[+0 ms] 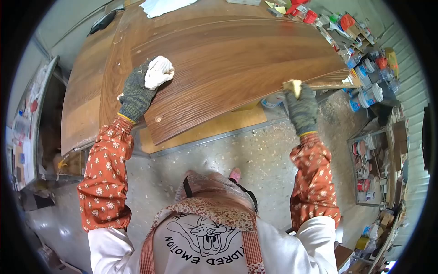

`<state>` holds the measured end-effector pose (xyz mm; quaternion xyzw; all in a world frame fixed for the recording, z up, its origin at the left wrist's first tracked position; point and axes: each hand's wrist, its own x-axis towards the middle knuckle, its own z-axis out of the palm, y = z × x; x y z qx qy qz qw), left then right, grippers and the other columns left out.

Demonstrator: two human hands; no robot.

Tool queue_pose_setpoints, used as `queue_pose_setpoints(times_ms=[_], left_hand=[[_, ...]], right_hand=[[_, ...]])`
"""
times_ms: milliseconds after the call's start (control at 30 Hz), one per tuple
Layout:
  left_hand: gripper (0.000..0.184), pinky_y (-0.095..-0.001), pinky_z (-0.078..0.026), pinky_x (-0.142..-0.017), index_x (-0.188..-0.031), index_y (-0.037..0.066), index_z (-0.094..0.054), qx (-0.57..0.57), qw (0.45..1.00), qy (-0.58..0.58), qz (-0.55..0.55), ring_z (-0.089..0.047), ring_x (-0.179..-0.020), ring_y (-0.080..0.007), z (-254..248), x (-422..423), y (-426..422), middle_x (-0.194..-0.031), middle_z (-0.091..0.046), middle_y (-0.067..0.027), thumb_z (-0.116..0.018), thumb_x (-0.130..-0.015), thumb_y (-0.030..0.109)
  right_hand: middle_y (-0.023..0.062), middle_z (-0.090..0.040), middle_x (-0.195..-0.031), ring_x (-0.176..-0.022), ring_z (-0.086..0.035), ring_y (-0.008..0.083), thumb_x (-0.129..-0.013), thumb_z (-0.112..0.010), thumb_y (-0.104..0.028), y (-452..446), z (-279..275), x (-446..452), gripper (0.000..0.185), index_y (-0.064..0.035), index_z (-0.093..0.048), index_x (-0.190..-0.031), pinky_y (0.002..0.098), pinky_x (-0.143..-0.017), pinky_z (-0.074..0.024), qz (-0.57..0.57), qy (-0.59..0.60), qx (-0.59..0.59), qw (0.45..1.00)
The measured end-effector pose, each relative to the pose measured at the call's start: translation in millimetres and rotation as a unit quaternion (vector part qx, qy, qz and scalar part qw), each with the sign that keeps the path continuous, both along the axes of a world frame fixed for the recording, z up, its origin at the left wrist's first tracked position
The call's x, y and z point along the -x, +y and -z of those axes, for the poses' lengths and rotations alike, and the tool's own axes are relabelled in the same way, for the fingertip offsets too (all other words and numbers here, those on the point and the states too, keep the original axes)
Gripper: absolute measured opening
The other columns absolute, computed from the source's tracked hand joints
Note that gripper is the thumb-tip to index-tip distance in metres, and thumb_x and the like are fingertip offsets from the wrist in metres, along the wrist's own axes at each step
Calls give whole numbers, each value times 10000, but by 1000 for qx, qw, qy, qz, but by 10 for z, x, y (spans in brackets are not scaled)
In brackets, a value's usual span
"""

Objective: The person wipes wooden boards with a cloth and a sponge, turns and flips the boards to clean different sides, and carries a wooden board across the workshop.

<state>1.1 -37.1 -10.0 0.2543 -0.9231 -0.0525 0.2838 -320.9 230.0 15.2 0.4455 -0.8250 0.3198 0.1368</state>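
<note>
My left hand (138, 91), in a grey-green knit glove, is closed on a white cloth (159, 73) bunched over a brown wood-grain panel (219, 68). At the panel's front right edge, my right hand (301, 107), gloved the same way, grips a small pale yellow block (293, 86), possibly a sponge; its exact kind I cannot make out. The panel lies slanted, its near left corner jutting toward me, with a round pale mark close to that corner. Both forearms wear orange flowered sleeves.
Beneath the panel is a lighter board (205, 130) with a metal-edged front. Plastic tubs (370, 96) and bottles crowd the right side. A shelf (372, 169) of cans stands lower right. White cloth (164, 6) and a dark tool (103, 22) lie at the far side.
</note>
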Motion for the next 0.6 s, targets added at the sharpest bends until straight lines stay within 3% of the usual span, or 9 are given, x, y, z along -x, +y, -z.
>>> queue_pose_setpoints(times_ms=[100,133,200,233,300,433,500,567,600], left_hand=[[172,-365,-411,-762,-845,67,-555,67,997,-3,40,-500,-830,-295,-158,4,123,-825,-492,-120,-582,-801,231],[172,-362,-422,-778,-883,69,-576,35,998,-31,34,-512,-849,-303,-207,50,140,-863,-513,-127,-573,-828,232],[182,-356,-428,-792,-916,67,-588,16,999,-42,13,-515,-880,-312,-352,34,345,-904,-530,-126,-570,-849,235],[188,-353,-430,-799,-932,65,-594,8,999,-48,4,-517,-895,-316,-410,55,387,-924,-538,-125,-569,-859,236],[204,-355,-437,-839,-1006,43,-597,0,998,-60,26,-547,-959,-290,-189,-85,113,-1001,-590,-114,-588,-877,201],[307,-337,-436,-897,-1101,14,-552,-52,992,-75,83,-555,-1026,-240,-287,-20,-130,-1062,-599,-109,-636,-865,190],[418,-341,-431,-924,-1168,9,-529,-62,995,-60,56,-548,-1075,-265,-498,167,-1,-1116,-588,-143,-662,-849,243],[577,-363,-422,-960,-1256,6,-498,-184,982,-21,-17,-530,-1152,-311,-625,490,79,-1202,-569,-204,-698,-820,327],[583,-366,-424,-957,-1252,8,-501,-85,996,-29,-16,-537,-1143,-316,-512,680,7,-1192,-574,-209,-694,-819,347]], right_hand=[[143,-639,-949,-852,-613,296,-855,-654,-288,53,-119,-185,280,-66,-625,-1024,399,-746,-488,-43,-10,11,999],[135,-637,-992,-880,-608,295,-848,-652,-269,12,-8,-301,283,-74,-624,-1051,391,-764,-485,-176,-54,65,981],[120,-636,-1001,-935,-599,267,-818,-638,-176,-58,27,-835,269,-96,-631,-1075,395,-809,-484,-311,160,44,936],[125,-633,-982,-920,-600,280,-807,-648,-184,-72,0,-1058,276,-96,-634,-1069,395,-810,-488,-362,117,80,921],[133,-627,-970,-901,-595,309,-795,-671,-222,-47,-64,-1251,305,-72,-636,-1059,401,-798,-487,-296,-56,-7,953],[164,-619,-985,-939,-579,336,-798,-658,-328,-76,300,-173,353,-55,-623,-1020,424,-811,-471,-247,133,26,959],[185,-621,-1001,-944,-586,341,-801,-667,-343,-2,-54,285,394,-39,-622,-1048,411,-829,-474,-120,-77,-4,990],[179,-629,-971,-901,-600,347,-797,-679,-359,-78,95,1028,415,-25,-615,-1034,400,-818,-488,-43,-57,15,997],[179,-630,-963,-905,-602,343,-792,-684,-358,-82,134,1281,412,-25,-615,-1024,400,-818,-488,-25,-53,19,998]])
